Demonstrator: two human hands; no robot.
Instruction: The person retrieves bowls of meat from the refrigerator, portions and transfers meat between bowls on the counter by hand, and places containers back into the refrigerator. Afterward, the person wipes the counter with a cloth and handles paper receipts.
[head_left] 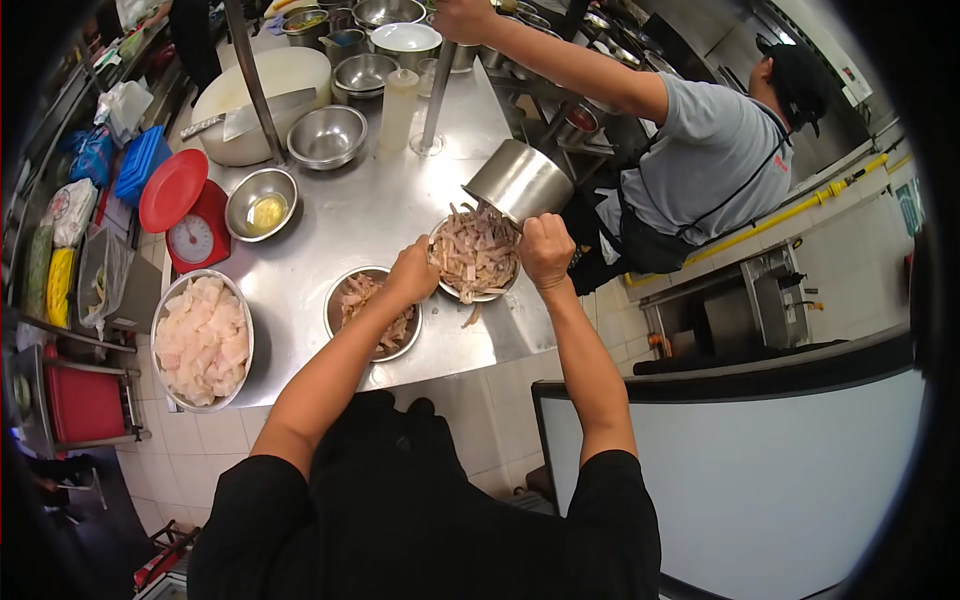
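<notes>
A steel pot (pixel 518 182) is tipped on its side, its mouth toward a bowl heaped with raw meat strips (pixel 476 250). My right hand (pixel 547 250) is closed in a fist at the pot's lower edge, apparently round its handle, which the fist hides. At the left rim of the heaped bowl, my left hand (pixel 413 272) grips with bent fingers. Partly behind my left forearm stands a second metal bowl (pixel 333 322) with similar strips. One strip of meat (pixel 472 316) hangs over the heaped bowl's near side.
To the left are a bowl of pale raw meat pieces (pixel 203 342), a red scale (pixel 196 225) and a bowl with yellow liquid (pixel 264 207). A cleaver (pixel 262 114) lies on a round chopping block (pixel 310 72). A co-worker (pixel 715 150) reaches over the table's far right.
</notes>
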